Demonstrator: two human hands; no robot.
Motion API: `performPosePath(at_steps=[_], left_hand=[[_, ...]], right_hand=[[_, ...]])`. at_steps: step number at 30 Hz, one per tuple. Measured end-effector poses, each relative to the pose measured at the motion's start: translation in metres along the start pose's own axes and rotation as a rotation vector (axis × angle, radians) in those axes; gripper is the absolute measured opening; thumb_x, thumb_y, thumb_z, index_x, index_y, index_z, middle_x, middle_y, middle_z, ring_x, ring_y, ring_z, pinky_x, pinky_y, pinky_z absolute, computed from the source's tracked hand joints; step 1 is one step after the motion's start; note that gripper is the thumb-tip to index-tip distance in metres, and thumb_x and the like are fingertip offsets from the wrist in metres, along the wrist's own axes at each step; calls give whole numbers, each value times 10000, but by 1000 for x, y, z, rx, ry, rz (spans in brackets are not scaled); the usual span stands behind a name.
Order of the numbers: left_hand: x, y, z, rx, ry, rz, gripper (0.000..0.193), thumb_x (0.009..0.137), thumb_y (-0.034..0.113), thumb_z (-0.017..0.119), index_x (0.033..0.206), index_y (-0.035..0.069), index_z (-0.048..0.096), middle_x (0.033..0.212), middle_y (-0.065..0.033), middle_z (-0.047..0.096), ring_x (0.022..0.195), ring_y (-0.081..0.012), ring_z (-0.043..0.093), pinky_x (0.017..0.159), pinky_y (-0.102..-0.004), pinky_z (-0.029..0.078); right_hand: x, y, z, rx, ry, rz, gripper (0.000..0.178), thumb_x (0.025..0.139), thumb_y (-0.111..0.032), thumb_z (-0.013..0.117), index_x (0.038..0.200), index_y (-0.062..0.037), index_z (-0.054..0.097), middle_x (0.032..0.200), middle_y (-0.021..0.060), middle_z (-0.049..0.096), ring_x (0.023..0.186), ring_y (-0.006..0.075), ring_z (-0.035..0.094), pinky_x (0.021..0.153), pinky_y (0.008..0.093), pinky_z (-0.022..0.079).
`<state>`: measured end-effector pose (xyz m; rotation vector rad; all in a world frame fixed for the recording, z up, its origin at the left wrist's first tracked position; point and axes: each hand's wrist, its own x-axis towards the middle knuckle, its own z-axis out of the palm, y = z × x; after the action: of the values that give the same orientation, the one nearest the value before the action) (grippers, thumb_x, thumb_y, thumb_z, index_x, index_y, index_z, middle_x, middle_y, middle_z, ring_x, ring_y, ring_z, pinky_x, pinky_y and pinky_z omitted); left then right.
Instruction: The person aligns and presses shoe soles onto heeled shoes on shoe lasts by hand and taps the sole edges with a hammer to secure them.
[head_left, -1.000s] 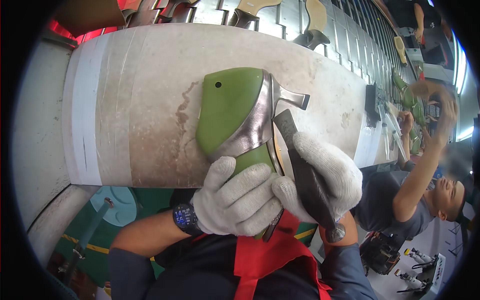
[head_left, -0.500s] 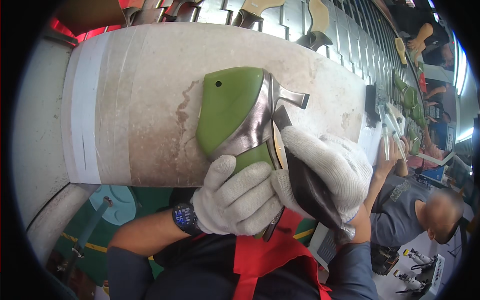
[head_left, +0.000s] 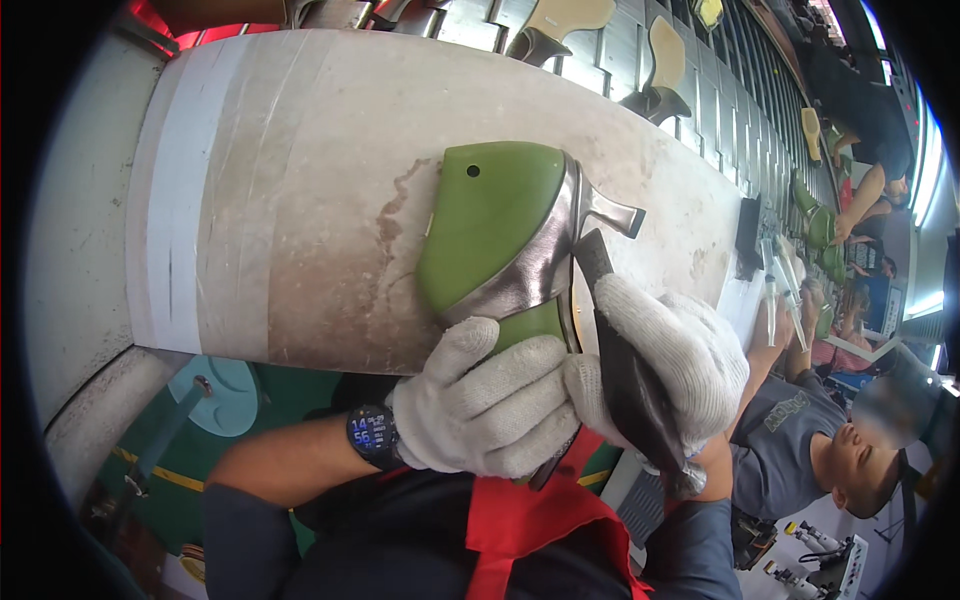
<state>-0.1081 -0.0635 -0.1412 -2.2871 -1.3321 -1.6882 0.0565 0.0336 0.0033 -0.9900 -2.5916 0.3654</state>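
Observation:
A green shoe last (head_left: 495,225) lies on its side on the padded bench, dressed with a pewter metallic shoe (head_left: 525,275). The shoe's slim heel (head_left: 615,213) points right. My gloved left hand (head_left: 495,405) wraps round the near part of the shoe, fingers closed, hiding the toe. My gloved right hand (head_left: 680,360) grips a long dark brown curved piece (head_left: 635,390) with a shiny far end near my wrist. Its narrow flat tip rests by the sole edge, just below the heel. I cannot tell whether the tip touches.
The pale, stained bench pad (head_left: 330,200) spreads around the shoe. Beyond it, a slatted metal conveyor (head_left: 720,110) carries tan soles with dark heels (head_left: 665,55). At right, a co-worker (head_left: 800,430) sits close, hands near clear syringes (head_left: 788,285). A light blue stool (head_left: 212,395) stands below left.
The shoe, last and both hands appear shifted slightly right in view, along with the bench surroundings. The dark piece is turned a little more upright. Both grips stay the same.

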Motion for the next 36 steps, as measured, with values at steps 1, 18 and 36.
performPosePath(at_steps=[1,18,36], left_hand=[[0,0,1,2,1,-1,336,988,227,746,1297,175,624,1279,-12,653,1332,-219,654,1276,-588,377],[19,0,-9,38,-46,13,276,971,151,707,1244,142,670,1290,-52,709,1296,-255,674,1226,-552,441],[126,-80,-5,-51,-502,-571,793,848,360,863,1483,-36,600,1325,-246,705,1286,-383,687,1138,-452,526]], right_hand=[[-1,-3,-2,-53,-69,74,609,721,-219,973,1267,-38,774,887,110,752,741,328,730,705,418,581],[20,2,-13,42,-176,39,508,883,-156,789,1377,-86,696,867,100,728,744,310,749,694,412,581],[-58,31,-8,49,227,432,443,896,-71,752,1328,11,696,1143,228,713,1070,382,728,937,449,585]])
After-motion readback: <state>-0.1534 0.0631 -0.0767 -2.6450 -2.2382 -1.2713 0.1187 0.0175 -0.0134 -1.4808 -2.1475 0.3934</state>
